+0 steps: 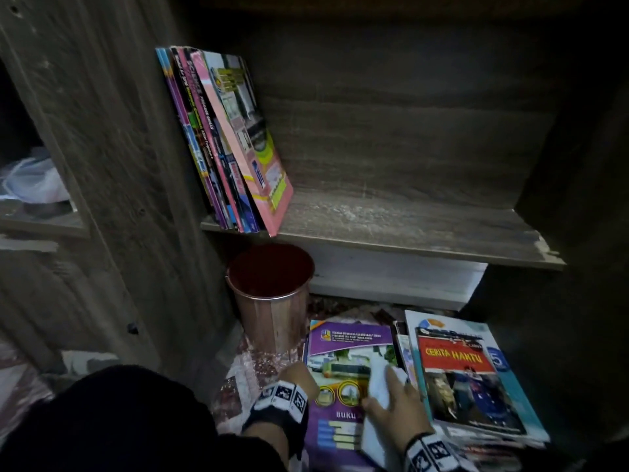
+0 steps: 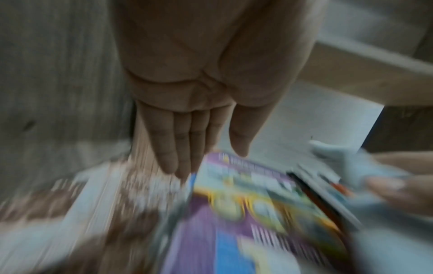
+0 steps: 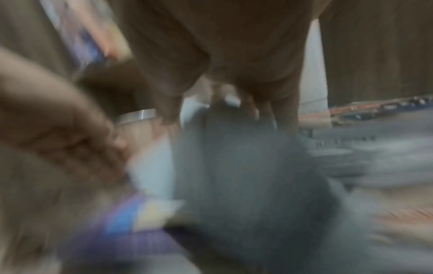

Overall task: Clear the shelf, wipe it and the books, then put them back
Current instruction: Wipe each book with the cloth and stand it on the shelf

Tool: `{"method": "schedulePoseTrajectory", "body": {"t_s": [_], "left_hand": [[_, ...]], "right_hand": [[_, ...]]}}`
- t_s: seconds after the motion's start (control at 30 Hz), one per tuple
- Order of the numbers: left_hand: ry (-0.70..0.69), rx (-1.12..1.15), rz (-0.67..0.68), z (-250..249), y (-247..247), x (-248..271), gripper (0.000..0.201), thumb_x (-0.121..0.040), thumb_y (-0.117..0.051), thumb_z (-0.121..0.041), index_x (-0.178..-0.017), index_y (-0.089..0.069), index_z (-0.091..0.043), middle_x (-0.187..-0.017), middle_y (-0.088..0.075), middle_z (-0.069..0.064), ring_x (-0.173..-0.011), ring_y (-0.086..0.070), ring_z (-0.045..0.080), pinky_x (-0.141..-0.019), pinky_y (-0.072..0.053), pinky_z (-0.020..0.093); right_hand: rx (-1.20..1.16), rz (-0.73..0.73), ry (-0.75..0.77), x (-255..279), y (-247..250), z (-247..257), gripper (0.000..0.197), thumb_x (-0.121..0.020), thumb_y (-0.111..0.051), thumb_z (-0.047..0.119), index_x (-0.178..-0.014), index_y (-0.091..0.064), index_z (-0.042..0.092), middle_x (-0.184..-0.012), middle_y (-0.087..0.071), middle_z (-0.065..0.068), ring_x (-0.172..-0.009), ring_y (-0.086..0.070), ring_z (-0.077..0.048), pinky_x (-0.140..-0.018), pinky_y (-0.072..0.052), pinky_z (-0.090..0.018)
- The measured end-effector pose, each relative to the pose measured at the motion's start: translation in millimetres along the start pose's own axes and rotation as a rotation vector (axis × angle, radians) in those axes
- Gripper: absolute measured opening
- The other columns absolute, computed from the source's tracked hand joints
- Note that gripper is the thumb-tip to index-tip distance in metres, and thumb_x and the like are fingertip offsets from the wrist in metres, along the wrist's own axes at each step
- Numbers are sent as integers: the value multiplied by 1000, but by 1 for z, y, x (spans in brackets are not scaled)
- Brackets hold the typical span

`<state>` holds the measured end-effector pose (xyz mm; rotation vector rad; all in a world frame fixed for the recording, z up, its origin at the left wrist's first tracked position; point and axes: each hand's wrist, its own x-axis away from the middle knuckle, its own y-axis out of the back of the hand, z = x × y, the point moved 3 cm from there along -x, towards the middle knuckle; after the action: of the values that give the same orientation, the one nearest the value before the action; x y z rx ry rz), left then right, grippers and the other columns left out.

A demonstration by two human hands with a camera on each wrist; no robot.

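I'm looking down at the floor in front of the shelf [image 1: 408, 229], and my right hand [image 1: 396, 400] lies on the purple book [image 1: 343, 356] with a white cloth [image 1: 379, 379] under it, fingers spread over the cloth and pressing it to the cover. My left hand [image 1: 299, 376] is at the book's left edge; the left wrist view shows its fingers [image 2: 185, 140] straight and together, holding nothing, tips down by that edge. Just right of the purple book sits a stack topped by the red "Cerita Hantu" book [image 1: 466, 373], touching or nearly touching it. Up on the shelf, a row of books [image 1: 224, 141] leans against the left wall, pink cover outermost; the board beside them is bare and dusty-looking. A copper-coloured bin [image 1: 272, 298] stands on the floor under the shelf's left end. The right wrist view is too blurred to add anything.
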<state>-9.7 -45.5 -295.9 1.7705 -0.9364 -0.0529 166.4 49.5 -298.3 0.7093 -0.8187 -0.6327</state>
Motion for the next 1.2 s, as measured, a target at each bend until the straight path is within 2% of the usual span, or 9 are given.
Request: {"method": "schedulePoseTrajectory", "body": {"t_s": [0.2, 0.3, 0.4, 0.53, 0.67, 0.83, 0.97, 1.1, 1.2], "left_hand": [[6, -47, 152, 14, -59, 9, 36, -99, -42, -16, -133, -49, -8, -138, -51, 10, -127, -49, 24, -103, -38, 27], [30, 59, 137, 13, -55, 4, 30, -97, -46, -16, -124, -51, -5, -131, -56, 11, -119, -55, 24, -95, -44, 25], [75, 261, 83, 11, -47, 2, 36, -90, -63, -30, -114, -58, -3, -113, -65, 11, -102, -63, 25, -77, -48, 26], [-21, 496, 118, -6, -54, 11, 40, -96, -54, -31, -130, -51, -10, -121, -64, 6, -106, -62, 24, -93, -48, 29], [-161, 583, 63, -29, -49, 30, 37, -103, -39, -13, -140, -38, -16, -135, -51, 5, -122, -52, 25, -98, -40, 25], [-347, 609, 15, -53, -4, 54, 41, -97, -40, -5, -105, -55, -42, -82, -66, -2, -61, -58, 12, -60, -48, 23], [-558, 578, -68, -66, 60, 81, 29, -99, -46, -14, -105, -57, -40, -90, -71, -3, -77, -67, 14, -70, -51, 24], [-686, 624, -182, -63, 106, 104, 18, -88, -49, -31, -98, -60, -39, -95, -71, -20, -90, -61, -10, -84, -44, 13], [-764, 704, -138, -59, 117, 124, 24, -87, -50, -27, -105, -65, -33, -103, -72, -15, -97, -65, 0, -88, -48, 16]], "right_hand": [[251, 307, 60, 0, -49, -26, 119, -50, -18, 96, -152, -2, 36, -160, 11, -9, -148, 2, -33, -118, -12, -43], [220, 279, 66, -1, -46, -24, 116, -55, -25, 96, -152, -5, 35, -161, 8, -9, -148, -4, -32, -118, -15, -40], [198, 255, 64, -8, -44, -27, 153, -13, 0, 100, -152, -8, 38, -161, 0, -6, -147, -12, -31, -117, -19, -40], [99, 230, 178, -3, -44, -12, 88, -67, -26, 90, -144, -13, 49, -161, -8, -3, -147, -12, -24, -116, -17, -34], [-80, 55, 287, 2, -44, 5, 103, -58, -10, 96, -145, -21, 41, -157, -21, -2, -144, -20, -20, -114, -19, -28], [-480, -359, 253, 6, -14, 10, 33, -96, -50, 35, -128, -45, 34, -156, -21, -8, -144, -20, -20, -108, -20, -24], [-706, -411, 341, 20, 8, 42, 33, -99, -44, 35, -129, -34, 46, -158, -17, 4, -145, -14, -15, -107, -20, -22], [-429, -542, 670, 57, 30, 97, 46, -81, -20, 81, -127, -18, 73, -147, 8, 33, -139, 14, 11, -107, 8, -8], [-413, -763, 550, 45, 73, 89, 59, -84, -22, 75, -140, -8, 62, -154, 4, 23, -144, 10, 0, -115, 3, -26]]}}
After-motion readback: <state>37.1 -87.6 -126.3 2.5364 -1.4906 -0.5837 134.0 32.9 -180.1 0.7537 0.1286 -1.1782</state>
